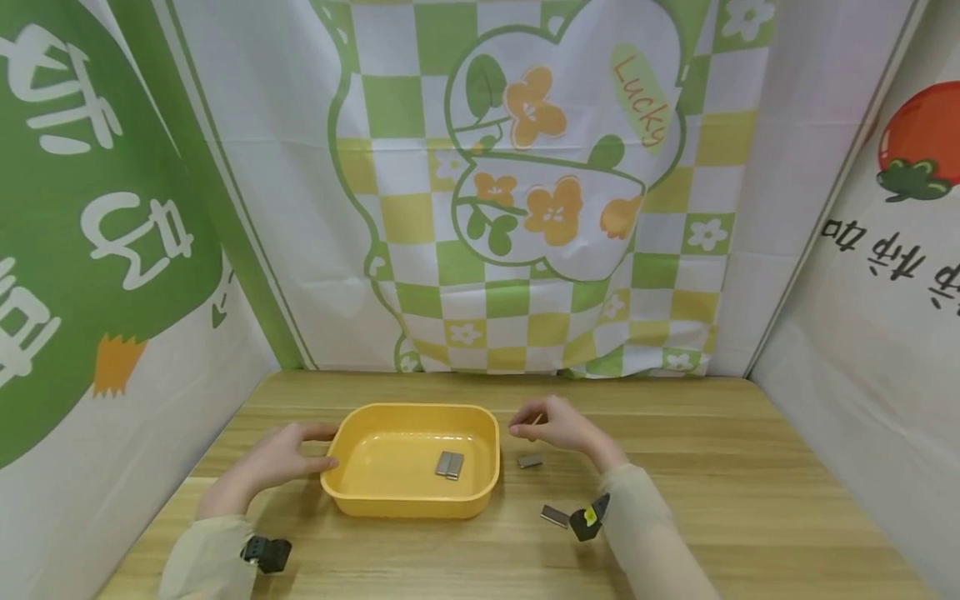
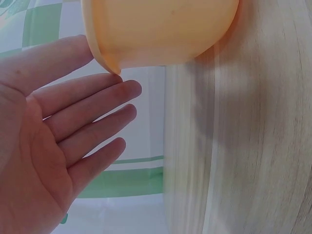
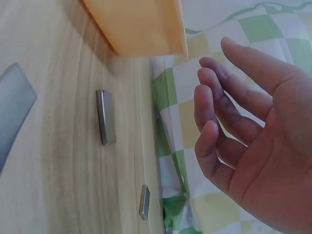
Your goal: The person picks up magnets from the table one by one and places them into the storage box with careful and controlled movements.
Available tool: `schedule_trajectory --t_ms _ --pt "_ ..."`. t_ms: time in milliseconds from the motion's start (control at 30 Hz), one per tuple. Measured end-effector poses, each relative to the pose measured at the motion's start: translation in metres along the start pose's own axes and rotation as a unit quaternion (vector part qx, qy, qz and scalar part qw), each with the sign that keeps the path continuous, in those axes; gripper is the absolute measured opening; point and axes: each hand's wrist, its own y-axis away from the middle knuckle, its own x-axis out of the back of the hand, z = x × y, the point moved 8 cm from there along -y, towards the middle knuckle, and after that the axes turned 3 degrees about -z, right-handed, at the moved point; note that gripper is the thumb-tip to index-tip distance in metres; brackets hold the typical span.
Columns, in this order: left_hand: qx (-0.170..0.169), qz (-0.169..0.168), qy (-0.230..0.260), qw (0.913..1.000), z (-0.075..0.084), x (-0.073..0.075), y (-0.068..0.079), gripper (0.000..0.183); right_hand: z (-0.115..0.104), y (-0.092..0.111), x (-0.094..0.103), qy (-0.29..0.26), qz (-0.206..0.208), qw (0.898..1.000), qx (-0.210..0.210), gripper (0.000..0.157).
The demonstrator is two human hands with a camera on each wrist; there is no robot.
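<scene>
My left hand (image 1: 279,457) is at the left end of a yellow plastic bin (image 1: 412,507). Its fingers are mostly straight, and the thumb and fingertips touch the rim, as the left wrist view also shows. In the bin, small silver metal blocks (image 1: 450,465) lie side by side. To the right of the bin, my right hand (image 1: 557,425) hovers above the table with fingers loosely bent. The right wrist view shows nothing held in it. Below that hand lies one metal block (image 1: 530,460). Another block (image 1: 555,516) is closer to the front, beside the right wrist camera.
The wooden table (image 1: 720,500) carries the bin and loose blocks. A third loose block (image 3: 145,202) appears farther back in the right wrist view. A patterned cloth (image 1: 525,317) hangs behind the table, with printed cloths at both sides.
</scene>
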Motion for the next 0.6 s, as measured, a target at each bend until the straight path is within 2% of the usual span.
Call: schedule_trajectory --t_ms 600 --pt "-0.004 0.002 -0.002 1.0000 -0.002 -0.001 -0.003 0.059 0.014 0.024 -0.002 0.006 -0.001 1.000 -0.013 0.020"
